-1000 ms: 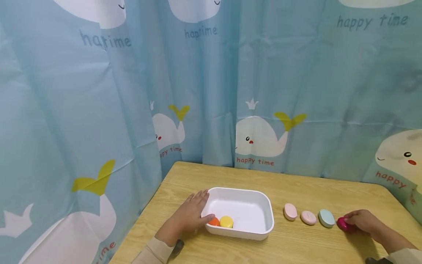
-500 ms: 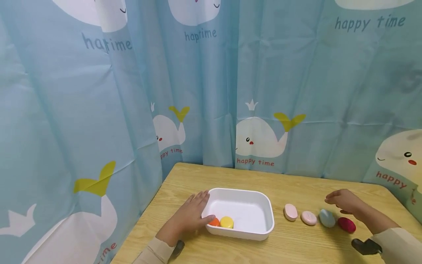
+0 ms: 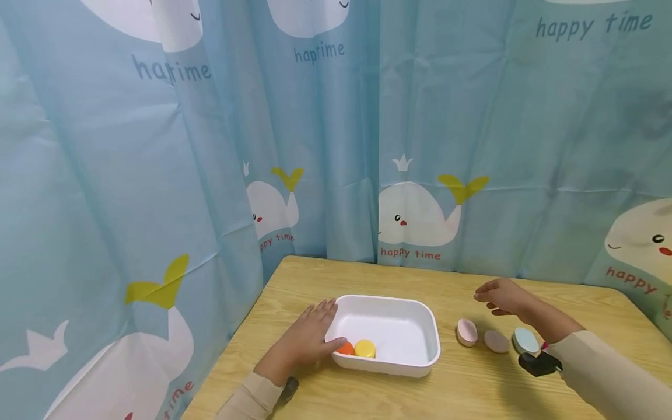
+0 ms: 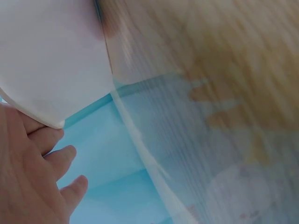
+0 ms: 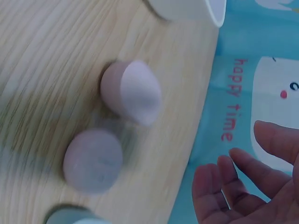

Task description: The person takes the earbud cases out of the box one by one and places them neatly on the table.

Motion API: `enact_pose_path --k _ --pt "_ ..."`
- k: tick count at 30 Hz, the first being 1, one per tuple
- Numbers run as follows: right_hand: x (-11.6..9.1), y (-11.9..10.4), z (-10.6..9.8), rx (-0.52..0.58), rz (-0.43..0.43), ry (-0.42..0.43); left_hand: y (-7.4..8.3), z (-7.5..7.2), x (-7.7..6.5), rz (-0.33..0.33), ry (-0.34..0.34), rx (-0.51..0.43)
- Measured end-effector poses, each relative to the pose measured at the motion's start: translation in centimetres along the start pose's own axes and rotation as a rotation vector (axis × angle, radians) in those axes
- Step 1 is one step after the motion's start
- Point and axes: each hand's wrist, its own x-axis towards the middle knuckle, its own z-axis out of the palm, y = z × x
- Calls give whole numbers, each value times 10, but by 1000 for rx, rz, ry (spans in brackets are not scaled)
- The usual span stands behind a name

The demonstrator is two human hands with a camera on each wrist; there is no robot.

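My left hand (image 3: 310, 333) rests on the left rim of a white rectangular tray (image 3: 391, 369), fingers nearly straight along it. Inside, by the thumb, lie an orange piece (image 3: 346, 348) and a yellow round piece (image 3: 365, 349). My right hand (image 3: 506, 296) hovers over the table beyond a pale pink oval soap bar (image 3: 466, 332), its fingers relaxed and holding nothing. A second pink soap bar (image 3: 496, 342) and a pale green one (image 3: 526, 340) continue the row. Most of a magenta soap bar (image 3: 544, 346) is hidden behind the right sleeve.
A wooden table (image 3: 367, 402) bears everything. Behind it and to the left hangs a blue curtain (image 3: 336, 146) printed with whales. A black strap piece (image 3: 539, 364) sticks out under the right wrist.
My right hand has let go of the magenta soap bar, lifted, and moved left over the row to near the first pink one. The left hand stays on the tray.
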Motion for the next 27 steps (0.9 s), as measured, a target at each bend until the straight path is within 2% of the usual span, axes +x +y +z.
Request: enact_pose_path --k 5,13,22,27 --pt "6 -5 13 52 0 -2 0 1 1 11 -12 20" --pt "13 -9 36 204 -10 -6 6 3 3 13 -37 -2" --pt "26 -38 70 305 -54 -69 2 2 2 12 -16 -5" --pt "34 -46 89 346 -54 -89 1 0 3 0 -16 4"
